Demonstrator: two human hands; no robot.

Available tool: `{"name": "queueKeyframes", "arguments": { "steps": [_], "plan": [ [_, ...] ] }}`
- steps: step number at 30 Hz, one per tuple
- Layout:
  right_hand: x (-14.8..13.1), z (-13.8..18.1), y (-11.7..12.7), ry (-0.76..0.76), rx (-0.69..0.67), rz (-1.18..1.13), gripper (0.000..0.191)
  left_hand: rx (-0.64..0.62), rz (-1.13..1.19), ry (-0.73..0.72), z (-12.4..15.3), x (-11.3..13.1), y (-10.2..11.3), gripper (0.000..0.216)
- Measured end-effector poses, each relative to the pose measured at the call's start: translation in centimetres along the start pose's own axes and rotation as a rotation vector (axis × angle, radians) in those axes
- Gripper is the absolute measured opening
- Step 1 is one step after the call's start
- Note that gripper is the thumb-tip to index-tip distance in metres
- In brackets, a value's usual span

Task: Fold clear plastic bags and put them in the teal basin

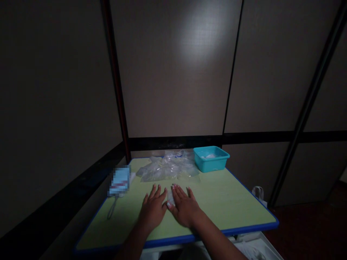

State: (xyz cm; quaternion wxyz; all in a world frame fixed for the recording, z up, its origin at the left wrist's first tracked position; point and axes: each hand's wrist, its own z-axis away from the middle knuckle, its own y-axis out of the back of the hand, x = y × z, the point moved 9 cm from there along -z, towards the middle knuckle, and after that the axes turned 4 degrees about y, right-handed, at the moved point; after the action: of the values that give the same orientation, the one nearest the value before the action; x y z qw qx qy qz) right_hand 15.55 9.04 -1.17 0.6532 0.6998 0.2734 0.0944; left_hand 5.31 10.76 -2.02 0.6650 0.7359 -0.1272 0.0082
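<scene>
We see what looks like a room at home: tall wall panels (173,83) across the top of the frame, a blue-edged table (222,202) at bottom centre.

A blurred blue item (120,180) with a looped cord (114,207) lies by the left edge of the green desk (230,202). Brownish-grey panels (173,90) stand behind. A white container (271,249) sits below; dark red floor (322,231) shows at right.
</scene>
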Motion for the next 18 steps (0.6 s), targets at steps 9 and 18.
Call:
{"name": "queueKeyframes", "arguments": {
  "steps": [9, 18],
  "plan": [
    [-0.2, 0.6, 0.3, -0.003, -0.002, 0.015, 0.076, 0.037, 0.045, -0.005, 0.2, 0.6, 0.9, 0.042],
    [2.0, 0.8, 0.6, -0.170, 0.093, -0.040, 0.054, 0.057, 0.073, 0.057, 0.3, -0.3, 1.3, 0.040]
  ]
}}
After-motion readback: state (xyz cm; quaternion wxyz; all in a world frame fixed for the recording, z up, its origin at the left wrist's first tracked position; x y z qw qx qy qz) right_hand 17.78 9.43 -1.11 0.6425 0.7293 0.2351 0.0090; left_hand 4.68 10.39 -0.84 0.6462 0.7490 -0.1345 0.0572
